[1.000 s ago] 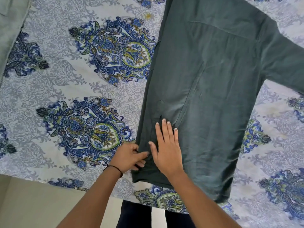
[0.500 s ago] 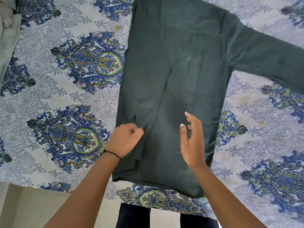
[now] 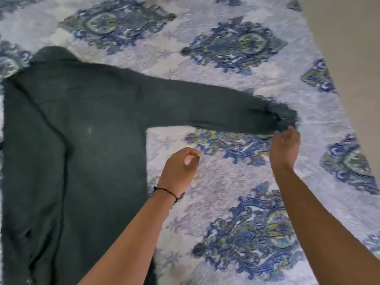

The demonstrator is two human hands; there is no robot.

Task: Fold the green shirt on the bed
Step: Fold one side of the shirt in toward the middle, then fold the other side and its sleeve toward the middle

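Observation:
The dark green shirt lies flat on the bed, its body filling the left side, with its left part folded over. One long sleeve stretches out to the right, ending in a cuff near the bed's right side. My right hand hovers just below that cuff, fingers apart and curled, at the fabric's edge without a clear hold. My left hand, with a black wrist band, floats over the bedsheet right of the shirt body, fingers loosely curled, holding nothing.
The bed is covered by a white sheet with blue and green paisley medallions. A beige floor or wall shows beyond the bed's right edge. The picture is motion-blurred.
Both hands left the shirt's lower body and moved right toward the outstretched sleeve. The view swung right, so the shirt now sits at the left.

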